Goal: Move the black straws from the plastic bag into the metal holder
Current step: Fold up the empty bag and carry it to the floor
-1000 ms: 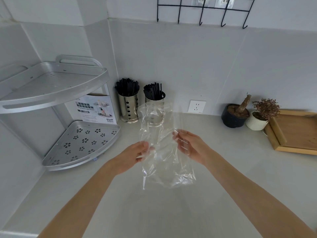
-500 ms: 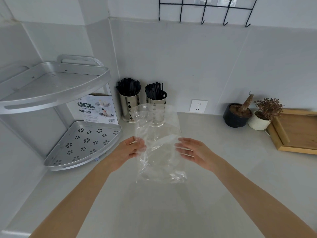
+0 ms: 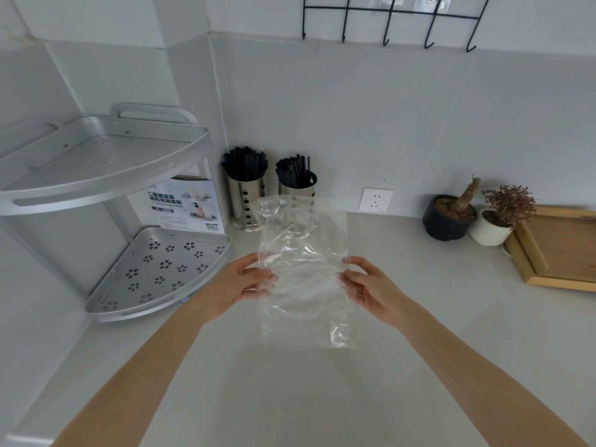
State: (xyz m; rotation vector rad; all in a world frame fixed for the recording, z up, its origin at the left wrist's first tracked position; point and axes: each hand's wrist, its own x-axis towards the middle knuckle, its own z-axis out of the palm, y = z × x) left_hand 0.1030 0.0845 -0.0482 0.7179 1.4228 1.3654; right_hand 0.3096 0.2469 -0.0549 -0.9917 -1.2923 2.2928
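A clear plastic bag (image 3: 303, 269) with no straws visible inside is stretched flat above the counter between both hands. My left hand (image 3: 240, 283) pinches its left edge and my right hand (image 3: 364, 285) pinches its right edge. Behind the bag, against the wall, stand two perforated metal holders: the left holder (image 3: 245, 204) and the right holder (image 3: 298, 191), partly hidden by the bag. Black straws (image 3: 244, 162) fill the left one, and more black straws (image 3: 295, 172) stand in the right one.
A two-tier metal corner shelf (image 3: 154, 272) with a printed box (image 3: 183, 204) behind it stands at the left. A wall socket (image 3: 375, 200), a black pot (image 3: 450, 217), a white pot (image 3: 491, 229) and a wooden tray (image 3: 558, 250) sit at the right. Black wall hooks (image 3: 387, 17) hang above.
The bag has been spread wider and flatter. My left hand moved outward to its left edge, and my right hand moved to the right edge.
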